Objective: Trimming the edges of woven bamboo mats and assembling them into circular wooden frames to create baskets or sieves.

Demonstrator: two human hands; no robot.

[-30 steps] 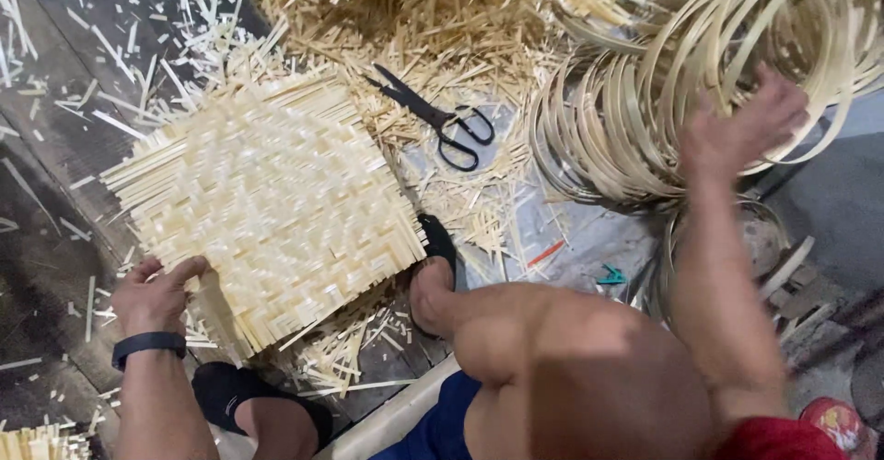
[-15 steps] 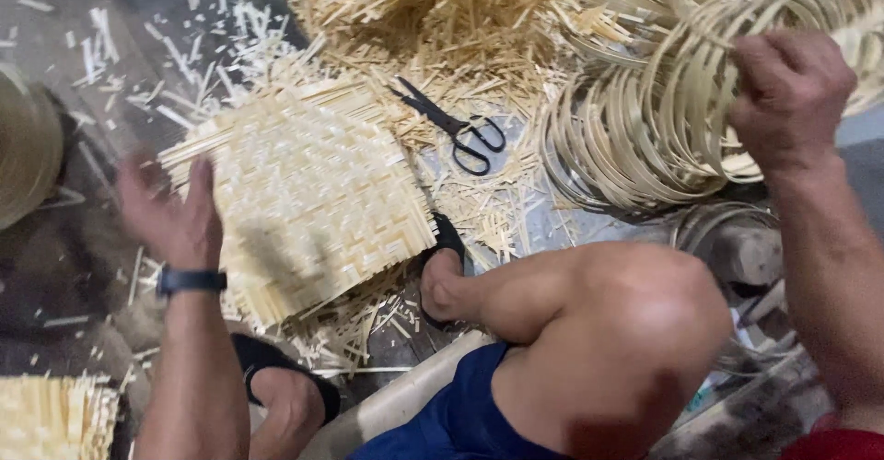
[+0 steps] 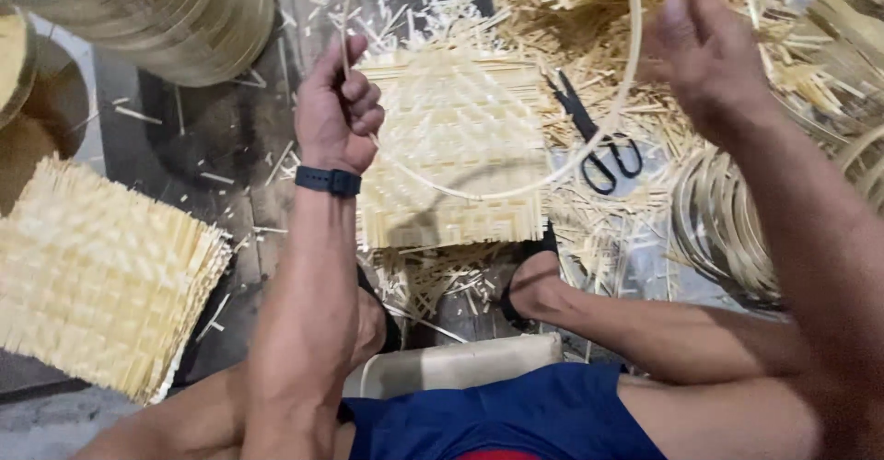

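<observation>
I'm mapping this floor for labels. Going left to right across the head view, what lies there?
Stack of woven mats → left hand → woven mat on the floor → black scissors → right hand → pile of bamboo rings.

**Counts on the weaving floor**

One thin pale bamboo hoop (image 3: 516,188) is hanging between two bare hands, left hand (image 3: 339,110) and right hand (image 3: 709,59). One square woven bamboo mat (image 3: 451,147) is lying beneath; one stack of such mats (image 3: 101,280) is sitting apart. One pair of black-handled scissors (image 3: 599,142) is resting nearby.
</observation>
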